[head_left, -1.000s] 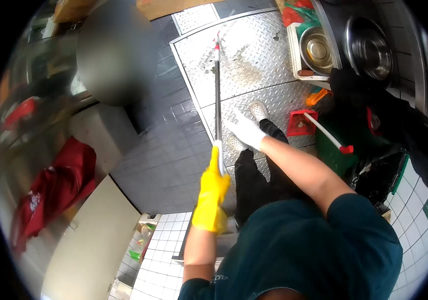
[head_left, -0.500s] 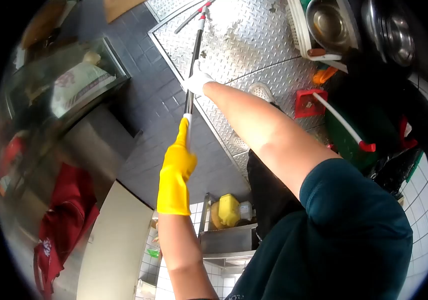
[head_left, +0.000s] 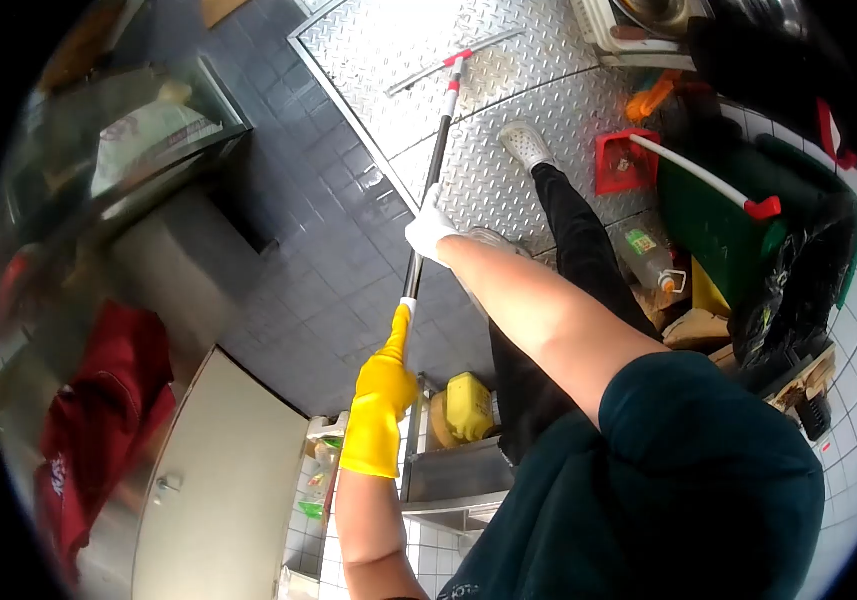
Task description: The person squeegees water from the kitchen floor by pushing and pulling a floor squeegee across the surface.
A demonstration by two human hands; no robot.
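A floor squeegee [head_left: 457,60] with a red joint and a long black pole [head_left: 440,150] reaches away from me, its wide blade lying on a diamond-plate metal floor [head_left: 509,95]. My right hand [head_left: 431,236], in a white glove, is closed around the middle of the pole. Closer to my body, my left hand [head_left: 387,390] wears a yellow rubber glove and grips the pole's white end section, its thumb stretched along it. The fingers' far sides are hidden. My shoe [head_left: 527,147] stands on the metal plates, right of the pole.
A red long-handled dustpan [head_left: 629,163] and a green bin [head_left: 719,235] stand to the right, near a plastic bottle [head_left: 653,260]. Grey tiles [head_left: 324,240] border the plates. At left are a metal counter, a dark red cloth [head_left: 109,400] and a pale door [head_left: 219,490].
The squeegee head has come back toward me and right, its blade now turned across the plates. Both hands have moved nearer my body with the pole. The view has shifted too.
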